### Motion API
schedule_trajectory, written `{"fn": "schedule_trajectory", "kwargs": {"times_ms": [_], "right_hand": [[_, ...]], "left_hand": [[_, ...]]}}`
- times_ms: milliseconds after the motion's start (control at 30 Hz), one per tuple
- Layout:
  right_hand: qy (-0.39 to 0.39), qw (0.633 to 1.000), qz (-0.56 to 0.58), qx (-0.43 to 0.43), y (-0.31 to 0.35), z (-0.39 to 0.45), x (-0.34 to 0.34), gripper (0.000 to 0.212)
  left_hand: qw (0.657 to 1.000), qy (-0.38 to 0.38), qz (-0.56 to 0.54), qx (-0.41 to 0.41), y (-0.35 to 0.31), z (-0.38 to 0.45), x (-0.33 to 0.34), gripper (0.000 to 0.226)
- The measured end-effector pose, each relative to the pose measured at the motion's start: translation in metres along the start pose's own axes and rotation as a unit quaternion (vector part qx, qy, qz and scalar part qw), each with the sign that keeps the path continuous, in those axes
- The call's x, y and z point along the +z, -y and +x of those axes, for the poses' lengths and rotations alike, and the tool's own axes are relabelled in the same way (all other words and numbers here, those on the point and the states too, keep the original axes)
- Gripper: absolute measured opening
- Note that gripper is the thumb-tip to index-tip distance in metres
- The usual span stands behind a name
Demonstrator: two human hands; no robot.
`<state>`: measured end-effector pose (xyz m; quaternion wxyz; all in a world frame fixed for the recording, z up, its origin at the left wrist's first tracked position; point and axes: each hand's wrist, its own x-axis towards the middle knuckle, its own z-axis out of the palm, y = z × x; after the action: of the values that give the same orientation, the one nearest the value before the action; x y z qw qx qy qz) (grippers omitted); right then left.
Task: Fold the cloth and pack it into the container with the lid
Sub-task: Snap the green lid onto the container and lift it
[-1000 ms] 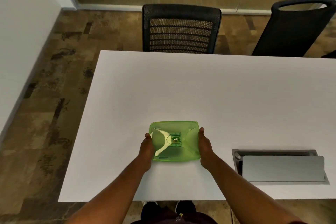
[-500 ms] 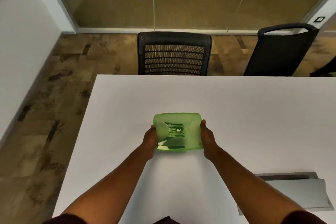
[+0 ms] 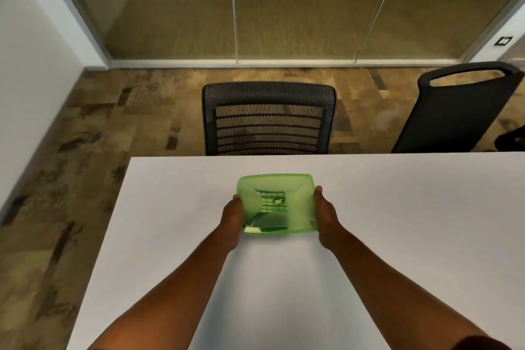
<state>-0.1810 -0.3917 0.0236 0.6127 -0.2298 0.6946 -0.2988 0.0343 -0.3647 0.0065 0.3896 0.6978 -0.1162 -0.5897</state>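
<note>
A translucent green container with its lid on sits on the white table, toward the far edge. Something dark and striped shows dimly through the lid; I cannot tell its shape. My left hand holds the container's left side and my right hand holds its right side, thumbs up at the lid's rim. The fingers of both hands are hidden behind the container's walls.
A black mesh chair stands behind the table's far edge, directly beyond the container. A second black chair stands at the far right. A glass wall closes the room beyond. The table's left edge runs near my left arm.
Both hands have slid the lidded container away from me toward the far edge of the table. My head has tilted up, so the grey cable hatch at the right left the view.
</note>
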Motion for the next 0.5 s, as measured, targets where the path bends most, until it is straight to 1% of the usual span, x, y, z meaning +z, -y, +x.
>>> {"fn": "schedule_trajectory", "kwargs": {"times_ms": [100,200,500], "right_hand": [[-0.004,1.0,-0.001,-0.007,0.013,0.029,0.01,0.055],[-0.007,1.0,-0.002,-0.012,0.02,0.053,0.019,0.048],[-0.022,0.999,-0.013,-0.02,0.021,0.082,0.027,0.047]], "left_hand": [[1.0,-0.016,0.016,-0.002,-0.015,0.032,0.01,0.05],[0.999,-0.023,0.027,0.005,-0.025,0.056,0.018,0.052],[0.998,-0.031,0.05,-0.007,-0.027,0.083,0.024,0.054]]}}
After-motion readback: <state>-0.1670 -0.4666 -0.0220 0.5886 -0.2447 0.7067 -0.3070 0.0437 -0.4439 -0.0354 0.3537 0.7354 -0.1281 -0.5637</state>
